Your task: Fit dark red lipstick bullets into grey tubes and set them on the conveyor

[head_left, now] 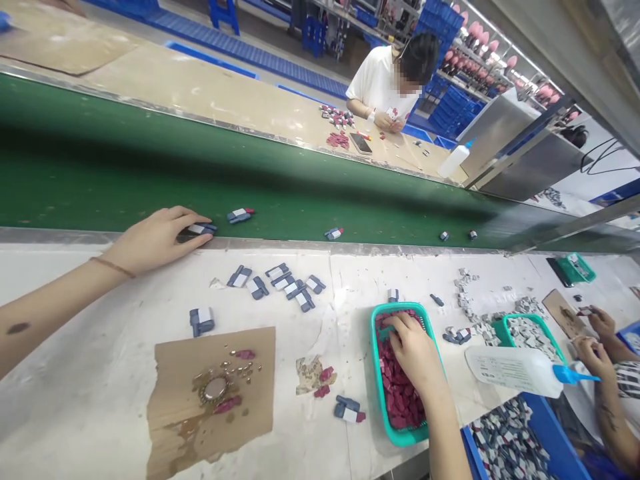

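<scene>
My left hand reaches out to the near edge of the green conveyor belt, its fingers resting on a small grey-and-white part. Another such part with a red tip lies just beyond on the belt. My right hand is down inside a teal basket full of small dark red pieces, fingers curled among them. Several grey-and-white parts lie loose on the white table between my hands.
A cardboard sheet with a glue puddle lies near the front. A glue bottle lies to the right by a second teal basket. A co-worker's hands work at the right; another person sits across the belt.
</scene>
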A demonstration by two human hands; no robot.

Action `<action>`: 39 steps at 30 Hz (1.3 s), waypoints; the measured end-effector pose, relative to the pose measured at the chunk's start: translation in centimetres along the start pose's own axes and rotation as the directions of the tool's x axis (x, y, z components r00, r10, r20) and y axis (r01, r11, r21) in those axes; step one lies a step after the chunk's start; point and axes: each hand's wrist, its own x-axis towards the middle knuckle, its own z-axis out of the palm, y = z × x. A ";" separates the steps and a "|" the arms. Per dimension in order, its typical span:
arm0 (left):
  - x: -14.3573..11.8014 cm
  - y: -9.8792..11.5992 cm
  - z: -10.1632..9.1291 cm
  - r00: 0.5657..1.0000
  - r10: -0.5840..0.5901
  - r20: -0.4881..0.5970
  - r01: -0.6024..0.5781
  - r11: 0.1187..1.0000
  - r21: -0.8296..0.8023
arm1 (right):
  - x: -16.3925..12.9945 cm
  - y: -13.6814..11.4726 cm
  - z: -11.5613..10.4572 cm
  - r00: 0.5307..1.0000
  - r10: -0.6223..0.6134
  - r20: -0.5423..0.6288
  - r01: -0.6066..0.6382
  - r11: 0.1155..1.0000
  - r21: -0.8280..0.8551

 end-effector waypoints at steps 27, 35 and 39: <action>-15.0 5.2 2.5 0.862 -0.175 0.475 0.494 0.080 -0.866 | 2.1 -19.7 5.8 0.903 -0.350 0.251 0.087 0.720 0.689; -16.0 5.1 3.8 0.868 -0.239 0.435 0.414 -0.136 -0.900 | 2.0 -20.5 9.1 0.823 -0.567 0.002 0.502 0.731 0.463; -16.0 4.9 4.2 0.882 -0.215 0.420 0.399 -0.135 -0.907 | 1.6 -20.8 9.8 0.784 -0.620 -0.018 0.588 0.734 0.341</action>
